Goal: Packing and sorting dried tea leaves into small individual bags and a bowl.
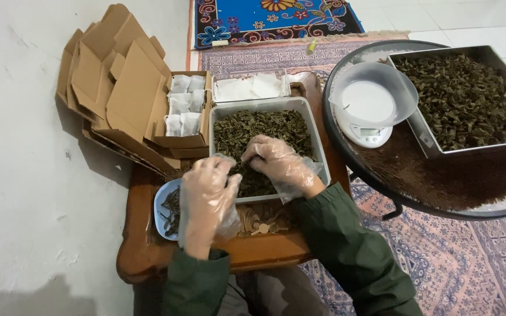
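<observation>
Both my hands wear clear plastic gloves over green sleeves. My right hand rests in a white rectangular tray of dark dried leaves, its fingers curled into the pile. My left hand hovers at the tray's near left corner, fingers bent, above a small blue plate holding dark stems. Whether either hand pinches leaves is hidden by the gloves.
The low wooden table also carries a cardboard box of filled white sachets, folded cardboard boxes and empty white bags. To the right, a round table bears a white kitchen scale with a bowl and a metal tray of dried leaves.
</observation>
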